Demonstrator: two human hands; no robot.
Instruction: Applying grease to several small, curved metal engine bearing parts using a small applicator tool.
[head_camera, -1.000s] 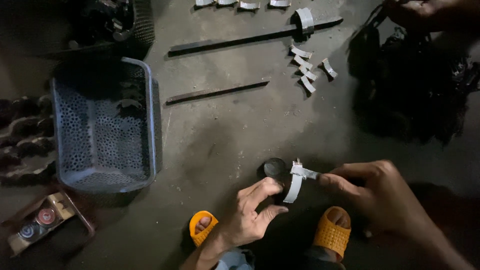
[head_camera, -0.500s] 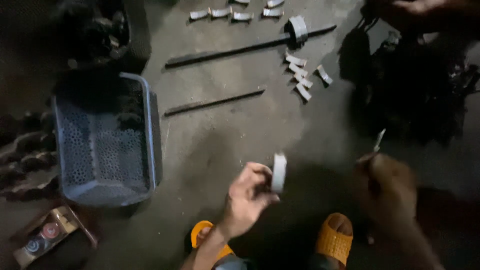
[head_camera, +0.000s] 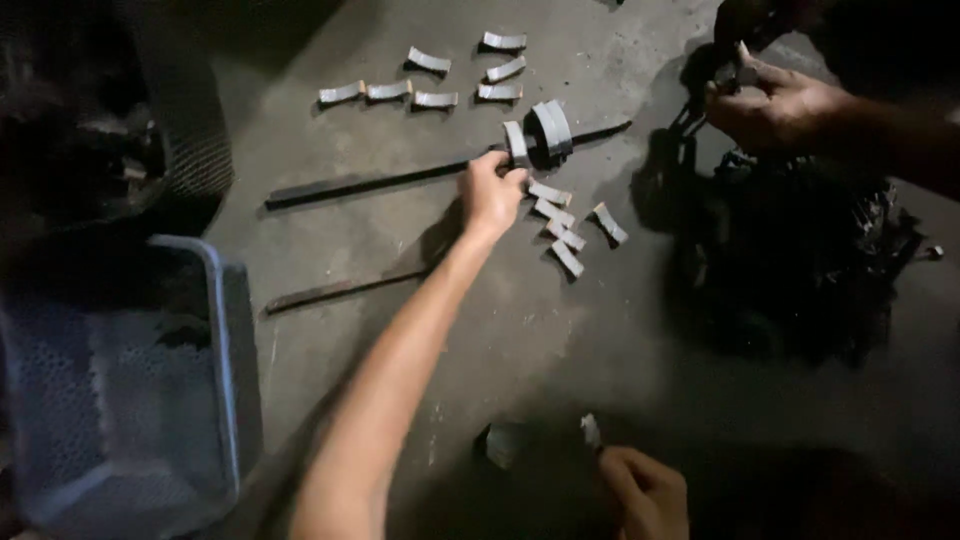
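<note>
Dim, oil-stained concrete floor (head_camera: 400, 400), seen from above, with a blue perforated basket (head_camera: 232, 340) at the left edge and a dark greasy machine block (head_camera: 800, 270) at the right. Across the upper middle, a long bar (head_camera: 380, 183) lying flat; below it, apart, a short bar (head_camera: 340, 290).

Left hand (head_camera: 490, 192) stretched far forward, thumb and fingertips pinched on a curved shell (head_camera: 515, 142) seated upright over the long bar, just beside a stack of shells (head_camera: 551, 130) on the same bar. Close to the knuckles, a row of loose shells (head_camera: 560, 232) on the floor; farther up, more scattered shells (head_camera: 420, 92).

Right hand (head_camera: 642, 492) low and near, fingers curled, a pale tip (head_camera: 591, 430) showing above them; impossible to tell whether gripped or merely behind.

Top right, another person's hand (head_camera: 775, 100) busy at the machine block, well apart.

For a clean job here, likely best: hold the curved shell by its edges, not its smooth inner face; keep it square to the bar; nudge it flush against the stack without toppling the neighbours; keep the wrist clear of the loose row below.
</note>
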